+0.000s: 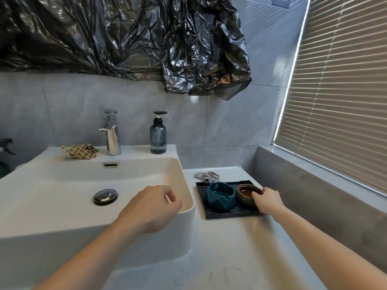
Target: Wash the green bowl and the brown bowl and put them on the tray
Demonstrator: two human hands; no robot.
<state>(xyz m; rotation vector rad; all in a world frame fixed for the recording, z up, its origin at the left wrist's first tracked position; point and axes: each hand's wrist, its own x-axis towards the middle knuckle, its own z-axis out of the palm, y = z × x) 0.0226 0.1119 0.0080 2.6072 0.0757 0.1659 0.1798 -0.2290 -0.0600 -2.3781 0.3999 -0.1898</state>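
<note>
Glossy glazed green bowl (221, 197) — chrome faucet (112, 135) — crinkled black plastic sheet (125, 38).

no readable text, grey wall plate (281, 0) lettering too blurred

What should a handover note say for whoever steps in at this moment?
Right hand: grips the brown bowl by its rim, on the tray.
Left hand: loosely curled, holds nothing, over the sink's right edge.
Green bowl: upright on the tray, left of the brown bowl.
Done: both bowls sit on the tray; whether they are washed cannot be told.
Left: if washed, just let go of the brown bowl.
</note>
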